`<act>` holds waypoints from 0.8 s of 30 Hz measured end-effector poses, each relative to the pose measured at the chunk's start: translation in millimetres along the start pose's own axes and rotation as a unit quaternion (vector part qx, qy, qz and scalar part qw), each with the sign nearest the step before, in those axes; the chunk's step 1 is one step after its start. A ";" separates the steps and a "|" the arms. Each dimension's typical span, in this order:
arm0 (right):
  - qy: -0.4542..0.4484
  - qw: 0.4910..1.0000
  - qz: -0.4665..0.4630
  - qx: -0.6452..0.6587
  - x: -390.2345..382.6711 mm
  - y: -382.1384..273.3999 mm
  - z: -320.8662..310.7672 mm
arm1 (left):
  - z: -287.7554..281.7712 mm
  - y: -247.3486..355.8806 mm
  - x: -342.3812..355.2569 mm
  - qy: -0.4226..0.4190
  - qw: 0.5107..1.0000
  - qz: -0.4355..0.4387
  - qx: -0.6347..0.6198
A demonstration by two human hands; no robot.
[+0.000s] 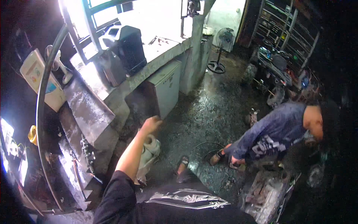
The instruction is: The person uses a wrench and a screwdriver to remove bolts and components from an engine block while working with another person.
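Observation:
My left hand [150,126] is held out in front of me over the floor, its back turned up. Its fingers look curled together, and what they hold, if anything, is hidden. Just below the hand, beside my forearm, stands a white roll [150,141] with a hollow middle, along with pale bagged or wrapped material [146,164]. A whitish box-shaped cabinet [166,89] is the nearest large thing beyond the hand. My right hand is not in view.
At right a co-worker in a dark long-sleeved top [276,125] bends over a dirty metal engine part [264,194]. A cable [203,143] loops across the dark floor. Dark jerrycans [128,48] stand on the window ledge. A pedestal fan [220,48] and metal shelving [278,22] are farther off.

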State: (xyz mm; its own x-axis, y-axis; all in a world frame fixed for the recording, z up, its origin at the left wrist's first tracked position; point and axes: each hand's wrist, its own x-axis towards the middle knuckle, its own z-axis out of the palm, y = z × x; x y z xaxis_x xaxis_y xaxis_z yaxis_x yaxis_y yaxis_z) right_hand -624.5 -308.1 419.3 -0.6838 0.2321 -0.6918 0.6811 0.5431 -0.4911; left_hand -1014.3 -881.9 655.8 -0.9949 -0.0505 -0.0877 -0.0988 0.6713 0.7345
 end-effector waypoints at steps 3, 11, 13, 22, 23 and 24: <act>-0.032 0.999 -0.034 0.001 84.0 -68.9 -13.1 | 0.1 42.2 100.3 0.012 1.000 0.006 -0.028; 0.088 0.971 -0.195 0.106 255.2 -365.5 -119.3 | -63.7 93.6 366.3 0.213 0.975 0.013 0.069; 0.073 0.965 -0.229 0.109 264.8 -431.0 -122.4 | -105.8 78.9 418.1 0.275 0.948 -0.032 0.154; 0.191 0.982 -0.002 -0.005 259.8 -283.7 -73.6 | -108.0 110.4 586.3 0.417 0.896 -0.013 0.152; 0.206 0.975 0.082 0.026 223.2 -243.4 -42.3 | -64.2 146.9 586.8 0.395 0.910 0.086 0.096; 0.207 0.971 0.114 0.034 206.9 -234.7 -20.6 | -48.5 172.8 568.6 0.351 0.918 0.178 0.044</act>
State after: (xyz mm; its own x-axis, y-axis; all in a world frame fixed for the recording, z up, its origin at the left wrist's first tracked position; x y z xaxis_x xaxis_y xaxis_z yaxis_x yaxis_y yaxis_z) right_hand -931.2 -370.9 402.3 -0.5511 0.6522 -0.5206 0.8327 0.3890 -0.3941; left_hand -1598.1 -830.5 765.5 -0.7359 -0.2602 0.6251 0.2064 0.7930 0.5731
